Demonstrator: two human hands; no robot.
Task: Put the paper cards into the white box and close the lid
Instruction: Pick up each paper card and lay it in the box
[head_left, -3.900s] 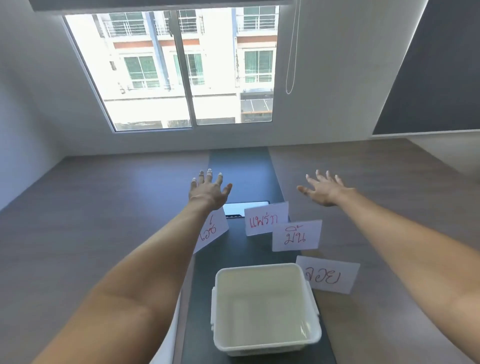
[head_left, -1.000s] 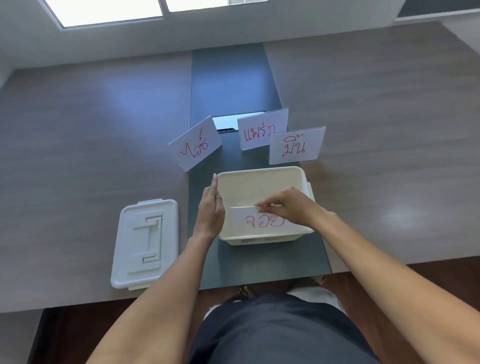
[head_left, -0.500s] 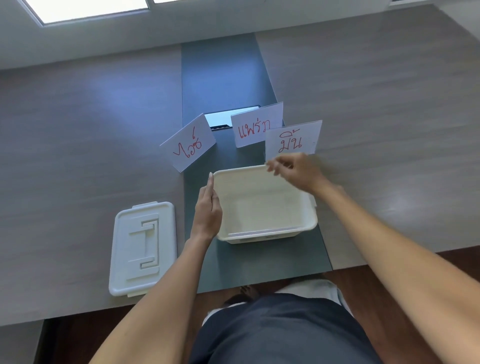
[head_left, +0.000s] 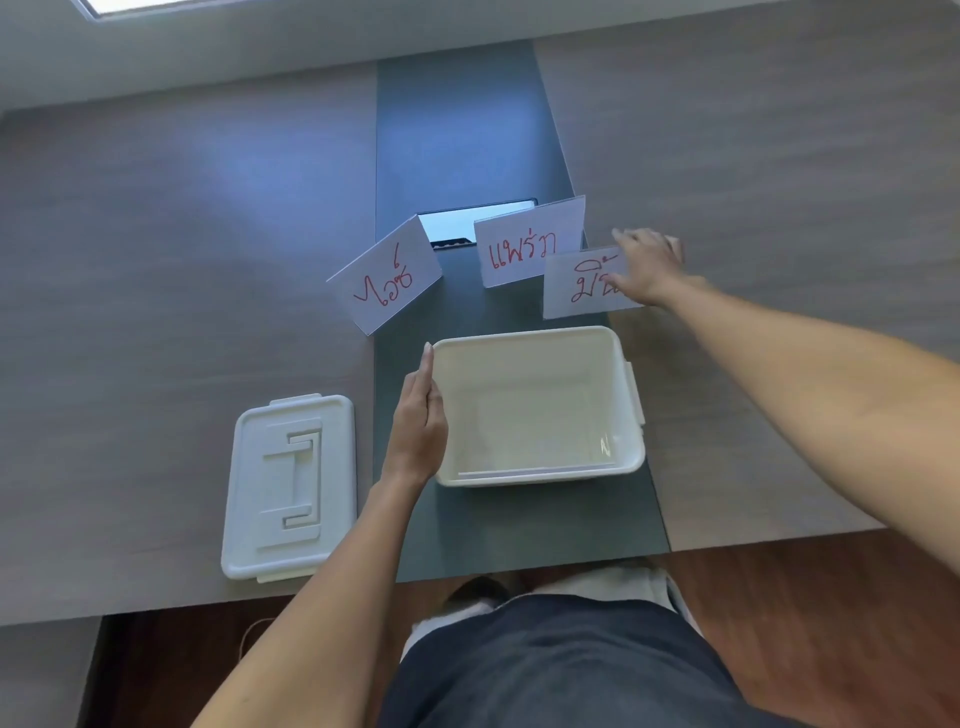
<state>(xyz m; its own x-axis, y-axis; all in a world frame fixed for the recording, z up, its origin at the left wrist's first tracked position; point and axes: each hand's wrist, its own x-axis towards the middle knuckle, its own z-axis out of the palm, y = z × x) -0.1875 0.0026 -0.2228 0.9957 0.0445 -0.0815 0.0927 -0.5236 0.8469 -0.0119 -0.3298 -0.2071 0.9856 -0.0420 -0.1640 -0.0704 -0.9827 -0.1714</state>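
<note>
The white box (head_left: 530, 358) stands open on the dark middle strip of the table. One paper card (head_left: 535, 472) lies inside it along the near wall. My left hand (head_left: 418, 421) lies flat against the box's left wall, thumb at the rim. Three cards with red writing stand beyond the box: a left card (head_left: 387, 280), a middle card (head_left: 524, 249) and a right card (head_left: 576, 286). My right hand (head_left: 649, 270) grips the right card's right end, thumb on its face. The white lid (head_left: 291, 483) lies flat on the table left of the box.
A cable port opening (head_left: 475, 221) sits in the dark strip (head_left: 462, 130) behind the cards. The wooden table runs wide on both sides. Its near edge (head_left: 519, 571) is just past the box, above my lap.
My right hand let a card drop into the box, then reached out past the box's far rim and took hold of the right card. My left hand stayed on the box.
</note>
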